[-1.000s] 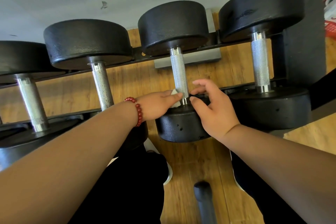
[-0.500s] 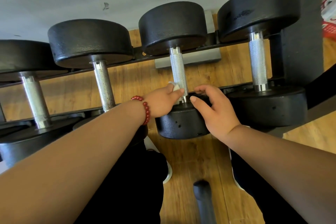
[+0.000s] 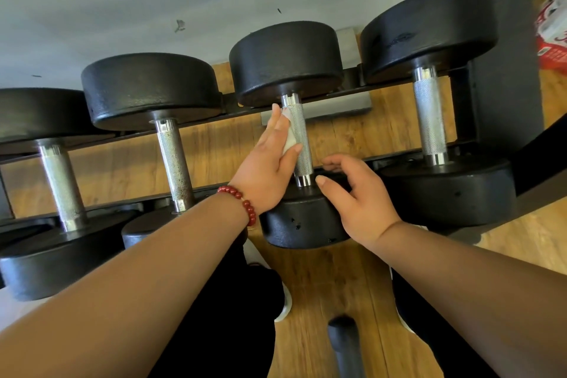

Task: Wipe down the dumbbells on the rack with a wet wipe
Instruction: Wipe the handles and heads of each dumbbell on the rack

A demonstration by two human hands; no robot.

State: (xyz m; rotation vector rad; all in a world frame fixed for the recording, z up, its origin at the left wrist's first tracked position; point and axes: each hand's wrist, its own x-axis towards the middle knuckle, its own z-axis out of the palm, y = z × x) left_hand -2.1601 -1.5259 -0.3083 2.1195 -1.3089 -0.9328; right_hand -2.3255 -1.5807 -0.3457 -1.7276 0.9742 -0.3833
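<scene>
Several black dumbbells with knurled chrome handles lie across a black rack (image 3: 337,92). At the third dumbbell (image 3: 287,61), my left hand (image 3: 270,159) presses a white wet wipe (image 3: 288,135) against the left side of the handle (image 3: 300,132), fingers straight and reaching up toward the far head. A red bead bracelet sits on that wrist. My right hand (image 3: 357,199) rests with curled fingers on the near head (image 3: 303,221) of the same dumbbell, thumb and fingers over its top edge.
Neighbouring dumbbells lie close by, one to the left (image 3: 171,156) and one to the right (image 3: 429,120). A black upright post (image 3: 506,40) stands at the right. Wooden floor lies below, with my dark-trousered legs and a dark rounded object (image 3: 343,337) near the bottom.
My left hand has slid the wipe up the handle from the near end toward the far head, its fingers now straightened. My right hand has stayed on the near head.
</scene>
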